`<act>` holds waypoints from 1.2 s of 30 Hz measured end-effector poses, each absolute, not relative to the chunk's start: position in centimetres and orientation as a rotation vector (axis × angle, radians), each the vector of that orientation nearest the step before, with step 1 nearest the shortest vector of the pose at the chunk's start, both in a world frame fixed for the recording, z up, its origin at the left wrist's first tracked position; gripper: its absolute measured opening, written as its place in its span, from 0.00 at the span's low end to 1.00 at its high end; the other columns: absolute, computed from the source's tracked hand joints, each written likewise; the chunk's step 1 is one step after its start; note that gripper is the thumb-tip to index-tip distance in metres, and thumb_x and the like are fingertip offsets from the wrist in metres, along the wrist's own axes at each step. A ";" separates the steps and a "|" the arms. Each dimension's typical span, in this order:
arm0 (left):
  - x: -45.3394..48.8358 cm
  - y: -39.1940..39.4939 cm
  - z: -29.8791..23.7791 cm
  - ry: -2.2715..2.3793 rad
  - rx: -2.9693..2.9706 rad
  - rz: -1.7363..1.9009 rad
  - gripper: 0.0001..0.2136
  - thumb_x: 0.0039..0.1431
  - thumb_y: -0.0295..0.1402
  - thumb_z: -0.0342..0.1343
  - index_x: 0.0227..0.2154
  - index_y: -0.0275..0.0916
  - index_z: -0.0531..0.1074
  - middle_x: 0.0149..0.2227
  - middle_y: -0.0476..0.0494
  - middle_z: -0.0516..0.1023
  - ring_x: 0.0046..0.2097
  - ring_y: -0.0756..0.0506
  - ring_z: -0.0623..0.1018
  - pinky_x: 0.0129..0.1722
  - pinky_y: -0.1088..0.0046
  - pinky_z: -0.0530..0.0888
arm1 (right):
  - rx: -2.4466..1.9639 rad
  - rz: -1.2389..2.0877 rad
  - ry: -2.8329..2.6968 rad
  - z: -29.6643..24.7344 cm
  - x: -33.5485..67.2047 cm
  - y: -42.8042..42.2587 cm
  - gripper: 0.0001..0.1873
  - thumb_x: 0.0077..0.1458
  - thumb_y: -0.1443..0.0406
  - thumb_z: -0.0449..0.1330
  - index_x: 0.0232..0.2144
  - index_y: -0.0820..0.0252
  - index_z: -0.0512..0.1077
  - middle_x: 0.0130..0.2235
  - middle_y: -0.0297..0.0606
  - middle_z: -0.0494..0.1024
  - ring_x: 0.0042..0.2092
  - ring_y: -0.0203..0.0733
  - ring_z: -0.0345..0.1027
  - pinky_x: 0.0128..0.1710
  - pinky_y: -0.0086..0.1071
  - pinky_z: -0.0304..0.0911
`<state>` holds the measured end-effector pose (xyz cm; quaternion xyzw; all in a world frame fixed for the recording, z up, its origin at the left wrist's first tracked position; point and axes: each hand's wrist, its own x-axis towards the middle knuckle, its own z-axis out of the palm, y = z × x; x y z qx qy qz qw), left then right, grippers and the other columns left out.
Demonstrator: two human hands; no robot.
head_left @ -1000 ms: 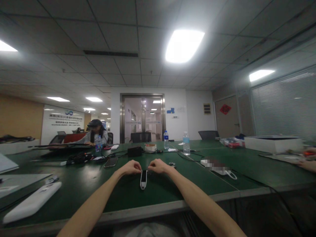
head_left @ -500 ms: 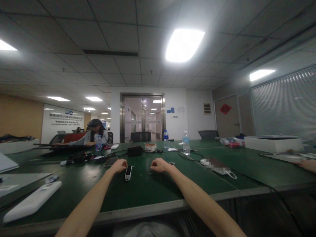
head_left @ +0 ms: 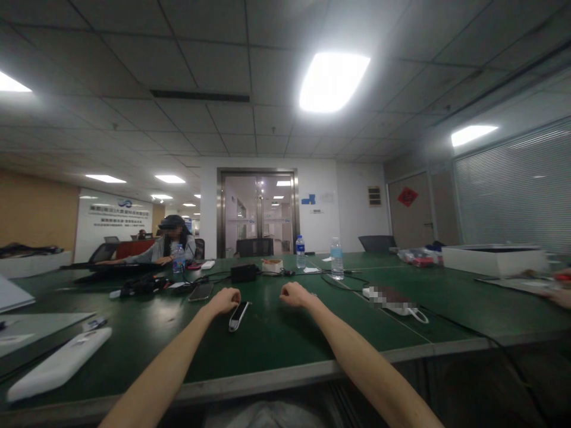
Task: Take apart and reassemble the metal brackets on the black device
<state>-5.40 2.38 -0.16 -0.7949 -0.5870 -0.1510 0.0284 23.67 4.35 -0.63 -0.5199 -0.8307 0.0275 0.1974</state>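
My left hand [head_left: 226,301] is closed, its curled fingertips at the upper end of a slim white device with a dark face [head_left: 239,316], which lies at a slant on the green table [head_left: 263,351]. Whether the fingers grip it fully or only press on it is hard to see. To the right, my right hand [head_left: 294,295] hovers at or just over the tabletop with fingers curled together; what they hold, if anything, is hidden. A dark phone [head_left: 201,292] lies left of my left hand.
Water bottles [head_left: 336,259] stand farther back near a black adapter [head_left: 243,273] and cables. A white power bank [head_left: 392,302] lies right, a long white object [head_left: 60,364] left. A co-worker [head_left: 172,244] sits across; another person's hand [head_left: 557,294] shows far right.
Both my hands have shifted a little to the right. The white device has moved right along with my left hand and turned to a slant. At the far right, the other person's hand has moved.
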 end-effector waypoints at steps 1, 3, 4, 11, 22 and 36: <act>-4.8 2.2 -0.1 -1.787 -2.478 -0.468 0.07 0.51 0.27 0.55 0.33 0.39 0.75 0.36 0.45 0.78 0.39 0.46 0.76 0.36 0.76 0.68 | -1.494 0.049 -2.272 -0.6 24.0 4.7 0.11 0.54 0.61 0.57 0.35 0.58 0.78 0.39 0.43 0.79 0.42 0.45 0.73 0.37 0.29 0.62; -3.6 1.9 -0.1 -1.742 -2.523 -0.472 0.07 0.50 0.29 0.56 0.33 0.40 0.76 0.36 0.46 0.78 0.39 0.46 0.76 0.36 0.76 0.68 | -1.553 0.007 -2.176 -0.4 24.9 5.2 0.14 0.57 0.60 0.53 0.37 0.60 0.77 0.41 0.48 0.78 0.44 0.49 0.72 0.38 0.32 0.62; -3.0 1.7 -0.1 -1.723 -2.539 -0.475 0.07 0.50 0.30 0.57 0.33 0.40 0.76 0.35 0.46 0.78 0.39 0.46 0.76 0.36 0.77 0.68 | -1.578 -0.011 -2.130 -0.4 25.3 5.4 0.16 0.58 0.60 0.51 0.38 0.60 0.76 0.42 0.49 0.78 0.45 0.50 0.72 0.38 0.33 0.62; 0.1 0.4 -0.3 -1.644 -2.615 -0.509 0.07 0.51 0.34 0.57 0.33 0.39 0.76 0.35 0.44 0.78 0.38 0.45 0.76 0.36 0.75 0.67 | -1.636 -0.012 -1.968 -0.4 27.5 6.2 0.17 0.61 0.61 0.47 0.40 0.62 0.74 0.44 0.51 0.76 0.46 0.48 0.71 0.39 0.32 0.60; 0.4 -0.2 -0.2 -1.558 -2.684 -0.518 0.08 0.53 0.34 0.56 0.34 0.37 0.75 0.36 0.44 0.79 0.38 0.45 0.76 0.35 0.76 0.67 | -1.406 0.140 -2.310 -1.1 27.1 6.7 0.12 0.50 0.63 0.62 0.38 0.55 0.78 0.36 0.36 0.81 0.37 0.37 0.73 0.35 0.23 0.61; 0.3 -0.1 -0.3 -1.531 -2.698 -0.479 0.07 0.54 0.33 0.56 0.35 0.38 0.74 0.36 0.46 0.78 0.39 0.47 0.76 0.37 0.77 0.69 | -1.843 0.032 -2.029 -2.5 30.6 8.2 0.12 0.45 0.70 0.62 0.35 0.57 0.78 0.43 0.47 0.77 0.45 0.48 0.72 0.38 0.31 0.63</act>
